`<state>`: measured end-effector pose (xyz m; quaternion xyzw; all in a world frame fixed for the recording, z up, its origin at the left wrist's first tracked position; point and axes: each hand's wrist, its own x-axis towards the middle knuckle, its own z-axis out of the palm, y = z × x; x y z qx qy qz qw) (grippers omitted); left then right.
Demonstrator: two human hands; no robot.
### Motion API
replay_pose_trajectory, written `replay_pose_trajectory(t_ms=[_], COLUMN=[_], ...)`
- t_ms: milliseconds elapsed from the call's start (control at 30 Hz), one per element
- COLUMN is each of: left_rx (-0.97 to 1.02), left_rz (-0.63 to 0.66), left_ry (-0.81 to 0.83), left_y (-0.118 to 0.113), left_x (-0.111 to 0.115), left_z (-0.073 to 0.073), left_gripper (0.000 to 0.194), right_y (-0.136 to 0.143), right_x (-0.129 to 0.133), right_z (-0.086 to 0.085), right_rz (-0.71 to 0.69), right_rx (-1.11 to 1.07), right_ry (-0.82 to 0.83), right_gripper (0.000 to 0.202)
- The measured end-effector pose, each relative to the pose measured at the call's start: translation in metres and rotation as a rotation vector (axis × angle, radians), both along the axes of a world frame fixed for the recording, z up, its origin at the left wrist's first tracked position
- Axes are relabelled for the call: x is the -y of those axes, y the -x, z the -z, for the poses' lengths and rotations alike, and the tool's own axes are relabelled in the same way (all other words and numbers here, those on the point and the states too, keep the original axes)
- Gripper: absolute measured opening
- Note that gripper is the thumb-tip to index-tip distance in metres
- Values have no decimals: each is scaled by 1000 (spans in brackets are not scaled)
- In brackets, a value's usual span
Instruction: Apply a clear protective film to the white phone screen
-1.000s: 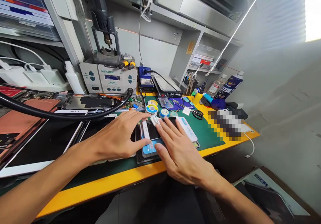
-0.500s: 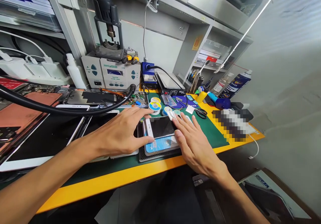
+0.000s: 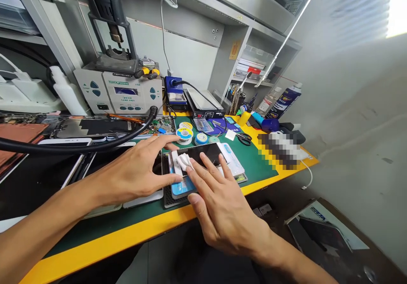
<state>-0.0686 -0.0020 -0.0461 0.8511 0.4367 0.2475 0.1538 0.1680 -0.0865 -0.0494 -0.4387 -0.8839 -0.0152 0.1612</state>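
Note:
A white-framed smartphone (image 3: 213,149) with a dark screen lies face up on a flat blue-and-white box (image 3: 234,160), which rests on a black perforated pad (image 3: 169,201). My left hand (image 3: 144,165) spans the phone's left end, its thumb at the near edge and its fingers at the far edge. Under the fingertips of my right hand (image 3: 219,199), a crumpled white wipe (image 3: 183,162) is pressed against the left part of the screen. The right fingers lie stretched over the phone and hide part of it.
Solder spools (image 3: 185,135) stand just behind the phone, with scissors (image 3: 244,139) farther right. A hot air station (image 3: 122,93) sits at the back left, its black hose (image 3: 79,147) crossing above large tablets (image 3: 34,178). A yellow edge (image 3: 127,233) borders the green mat.
My right hand has slid the wipe from the phone's right part to its left end. The left hand stays around the left end. The whole view has shifted somewhat.

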Motion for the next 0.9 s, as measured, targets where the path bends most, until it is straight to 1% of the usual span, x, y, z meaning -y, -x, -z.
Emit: replay_pose_trajectory(t_ms=[67,267,400,467,500,567,667,733,767,833,900], left_rx=[1,-9,-18,-27,-33,-36,-20,-8,-3,3,-3], left_rz=[-27,-46,-56,-60,-63,-67,-58,-43,-36,-34,-42], left_ry=[0,23,53,64,67,68,43,23,17,15,19], left_y=[-1,-3,-2,-2,-2,-2,-2,-2,-2,-2,-3], left_x=[1,4,5,6,6,6,4,3,3,3,3], left_z=[0,-2,-4,-5,-5,-4,-1,2,3,4,5], left_gripper=[86,82,83,83,83,82,84,84,84,83,83], right_y=[-13,-60,-90,-96,-94,-82,-44,-17,-7,3,-5], right_x=[-1,-12,-20,-20,-19,-13,-1,6,8,8,5], right_z=[1,7,10,10,9,6,4,4,5,7,10], right_rz=[58,254,423,456,448,386,218,86,49,28,72], right_rx=[18,49,-31,-102,-132,-161,-126,-79,-63,-52,-52], right_ry=[-23,-66,-46,-50,-57,-76,-76,-36,-17,-6,-32], right_gripper=[50,50,53,53,52,50,50,51,52,52,50])
